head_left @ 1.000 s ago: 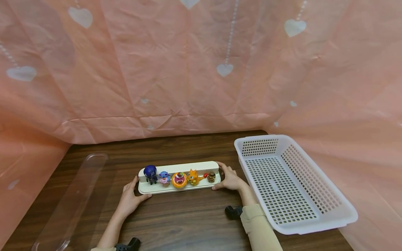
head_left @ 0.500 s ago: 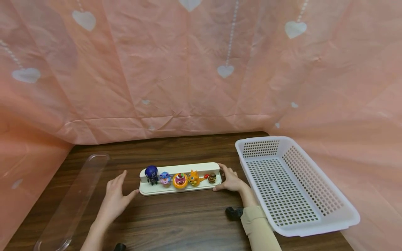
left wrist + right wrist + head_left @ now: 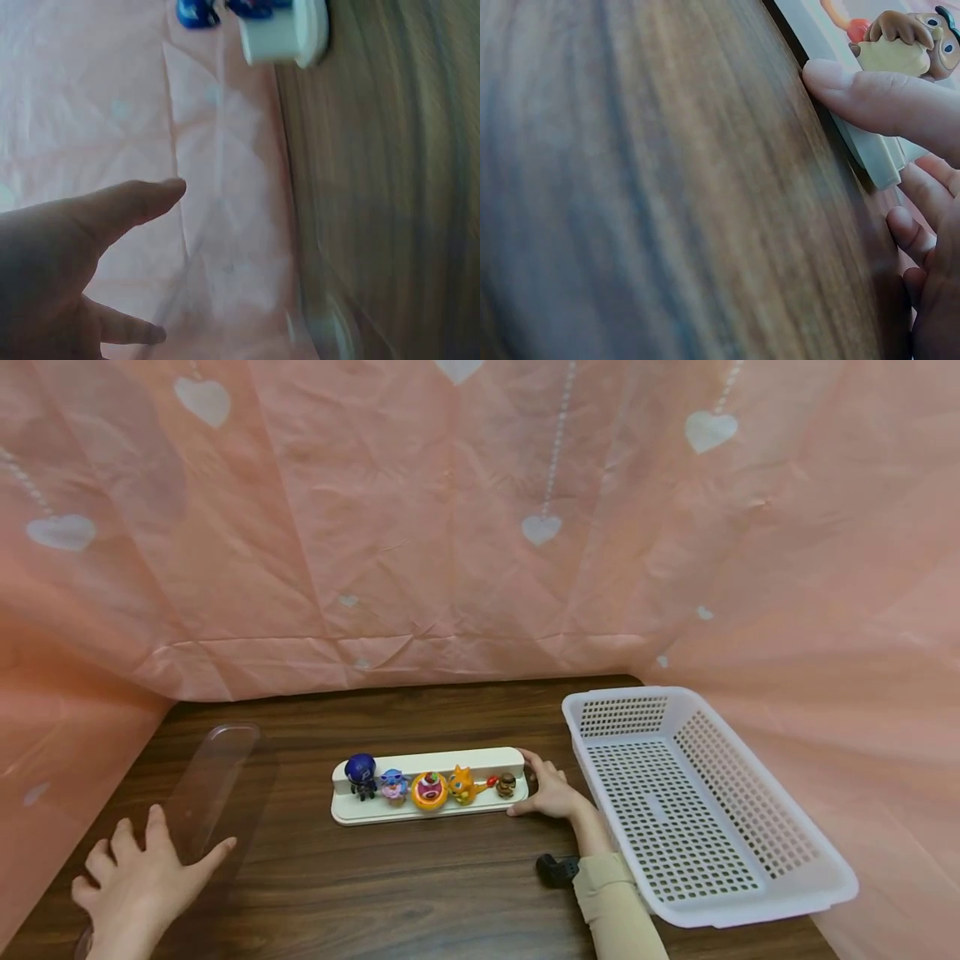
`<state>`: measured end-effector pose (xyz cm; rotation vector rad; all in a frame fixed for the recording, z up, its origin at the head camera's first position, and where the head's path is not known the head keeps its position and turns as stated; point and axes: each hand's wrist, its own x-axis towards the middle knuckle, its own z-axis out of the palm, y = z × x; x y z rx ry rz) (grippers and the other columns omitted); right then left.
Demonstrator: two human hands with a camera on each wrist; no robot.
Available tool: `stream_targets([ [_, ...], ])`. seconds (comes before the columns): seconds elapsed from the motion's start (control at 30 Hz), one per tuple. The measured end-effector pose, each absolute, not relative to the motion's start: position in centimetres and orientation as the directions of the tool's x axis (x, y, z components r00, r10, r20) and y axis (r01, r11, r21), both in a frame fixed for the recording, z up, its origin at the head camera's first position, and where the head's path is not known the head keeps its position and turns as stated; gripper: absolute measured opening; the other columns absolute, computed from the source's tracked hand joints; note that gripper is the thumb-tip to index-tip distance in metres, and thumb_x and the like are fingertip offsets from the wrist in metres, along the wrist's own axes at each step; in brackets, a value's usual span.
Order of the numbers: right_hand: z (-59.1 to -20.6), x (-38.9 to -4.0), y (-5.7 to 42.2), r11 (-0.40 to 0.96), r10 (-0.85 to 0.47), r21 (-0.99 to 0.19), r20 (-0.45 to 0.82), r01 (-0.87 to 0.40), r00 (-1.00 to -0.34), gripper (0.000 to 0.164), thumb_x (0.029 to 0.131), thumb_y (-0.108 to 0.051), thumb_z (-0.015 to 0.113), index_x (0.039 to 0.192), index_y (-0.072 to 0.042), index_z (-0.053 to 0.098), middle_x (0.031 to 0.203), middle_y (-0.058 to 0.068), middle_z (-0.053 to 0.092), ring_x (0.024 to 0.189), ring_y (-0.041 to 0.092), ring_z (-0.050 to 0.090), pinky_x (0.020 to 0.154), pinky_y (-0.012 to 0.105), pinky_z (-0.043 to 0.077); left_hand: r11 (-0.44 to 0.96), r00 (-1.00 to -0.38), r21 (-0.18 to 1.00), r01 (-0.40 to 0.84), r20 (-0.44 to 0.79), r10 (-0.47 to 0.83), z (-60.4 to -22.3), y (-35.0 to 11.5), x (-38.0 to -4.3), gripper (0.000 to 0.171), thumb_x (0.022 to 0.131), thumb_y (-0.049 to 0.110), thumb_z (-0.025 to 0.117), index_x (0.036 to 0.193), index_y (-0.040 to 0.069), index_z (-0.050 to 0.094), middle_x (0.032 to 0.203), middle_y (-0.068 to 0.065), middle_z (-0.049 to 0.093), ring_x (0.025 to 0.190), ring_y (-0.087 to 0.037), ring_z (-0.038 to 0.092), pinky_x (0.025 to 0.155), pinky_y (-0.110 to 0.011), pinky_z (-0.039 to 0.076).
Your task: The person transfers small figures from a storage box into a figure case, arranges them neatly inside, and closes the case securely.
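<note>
A white stepped display stand (image 3: 360, 814) lies on the table with a row of small figurines. They include a blue-helmeted figure (image 3: 360, 768) at the left end, an orange figure (image 3: 462, 787) and a brown owl (image 3: 506, 786) at the right end. My right hand (image 3: 553, 793) holds the stand's right end, its thumb (image 3: 862, 90) along the front edge and the other fingers round the end. At the far left, my left hand (image 3: 138, 889) is spread with nothing in it, overlapping a long clear plastic cover (image 3: 198, 802) in the head view.
A white perforated plastic basket (image 3: 660, 810) stands on the right, close to my right forearm. Pink cloth (image 3: 420, 527) with white hearts walls in the back and sides of the wooden table (image 3: 405, 893).
My left hand has let go of the stand's left end and swung left and nearer to me, over the clear cover. The right hand has kept its hold on the stand.
</note>
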<state>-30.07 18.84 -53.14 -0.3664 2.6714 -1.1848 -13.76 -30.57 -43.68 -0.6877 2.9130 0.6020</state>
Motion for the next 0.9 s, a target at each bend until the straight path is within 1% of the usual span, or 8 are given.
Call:
stream_targets([
  [0.07,-53.2,-30.1,18.9,0.647,-0.297,-0.749,-0.076,-0.142,-0.952,0.11,0.064,-0.027,0.091,0.154,-0.014,0.03,0.124,0.014,0.048,0.106,0.027,0.043,0.093,0.052,0.032,0.795,-0.857,0.321,-0.514,-0.237,-0.458,-44.2,-31.3,-13.4,0.138,0.074,0.086,0.051,0.147,-0.015,-0.008,0.142,-0.051,-0.008,0.125,-0.072,-0.005,0.092,-0.083,0.004],
  [0.17,-53.2,-30.1,18.9,0.645,-0.301,-0.75,-0.075,-0.145,-0.951,0.11,0.064,-0.026,0.091,0.154,-0.013,0.029,0.126,0.014,0.048,0.106,0.028,0.044,0.094,0.052,0.032,0.769,-0.81,0.27,-0.58,-0.289,-0.51,-44.9,-32.1,-12.8,0.144,0.07,0.087,0.055,0.146,-0.018,-0.008,0.141,-0.051,-0.005,0.125,-0.07,-0.001,0.094,-0.082,0.01],
  [0.33,-53.3,-30.1,18.8,0.654,-0.305,-0.743,-0.087,-0.143,-0.948,0.11,0.064,-0.028,0.091,0.154,-0.013,0.029,0.125,0.016,0.047,0.108,0.03,0.043,0.094,0.054,0.033,0.745,-0.763,0.213,-0.632,-0.337,-0.552,-45.8,-32.5,-11.9,0.146,0.068,0.087,0.055,0.143,-0.023,-0.005,0.136,-0.051,0.011,0.122,-0.069,0.015,0.096,-0.077,0.022],
  [0.5,-53.1,-30.1,18.8,0.664,-0.292,-0.737,-0.099,-0.127,-0.951,0.11,0.063,-0.028,0.091,0.154,-0.015,0.03,0.121,0.016,0.047,0.109,0.033,0.041,0.094,0.055,0.033,0.735,-0.754,0.219,-0.641,-0.357,-0.551,-46.0,-32.6,-11.9,0.144,0.072,0.086,0.053,0.139,-0.028,-0.004,0.131,-0.05,0.023,0.116,-0.065,0.031,0.092,-0.073,0.033],
  [0.57,-53.1,-30.1,18.9,0.666,-0.29,-0.735,-0.101,-0.125,-0.951,0.11,0.063,-0.029,0.091,0.154,-0.015,0.03,0.119,0.016,0.047,0.109,0.033,0.041,0.094,0.055,0.034,0.731,-0.753,0.225,-0.644,-0.358,-0.553,-46.0,-32.9,-12.0,0.141,0.072,0.086,0.053,0.139,-0.028,0.004,0.129,-0.049,0.027,0.112,-0.063,0.037,0.089,-0.07,0.037],
  [0.67,-53.2,-30.2,19.0,0.672,-0.291,-0.73,-0.103,-0.127,-0.951,0.111,0.064,-0.03,0.091,0.154,-0.015,0.029,0.118,0.016,0.047,0.108,0.034,0.04,0.093,0.055,0.034,0.718,-0.751,0.255,-0.647,-0.372,-0.545,-45.8,-33.4,-12.4,0.135,0.069,0.087,0.056,0.136,-0.025,0.022,0.126,-0.047,0.035,0.107,-0.058,0.045,0.085,-0.067,0.041],
  [0.8,-53.3,-30.3,19.1,0.671,-0.298,-0.728,-0.096,-0.137,-0.95,0.111,0.064,-0.029,0.091,0.154,-0.013,0.029,0.117,0.016,0.048,0.107,0.033,0.041,0.093,0.055,0.034,0.726,-0.776,0.295,-0.621,-0.364,-0.516,-45.8,-34.2,-12.7,0.13,0.068,0.085,0.059,0.132,-0.025,0.029,0.124,-0.047,0.038,0.105,-0.058,0.047,0.081,-0.066,0.043],
  [0.9,-53.3,-30.4,19.1,0.659,-0.309,-0.736,-0.081,-0.152,-0.948,0.111,0.064,-0.028,0.091,0.154,-0.013,0.029,0.117,0.015,0.048,0.106,0.03,0.042,0.092,0.053,0.033,0.741,-0.796,0.302,-0.599,-0.325,-0.511,-45.6,-34.5,-12.8,0.131,0.07,0.083,0.06,0.134,-0.026,0.026,0.126,-0.048,0.035,0.107,-0.06,0.045,0.08,-0.067,0.043],
])
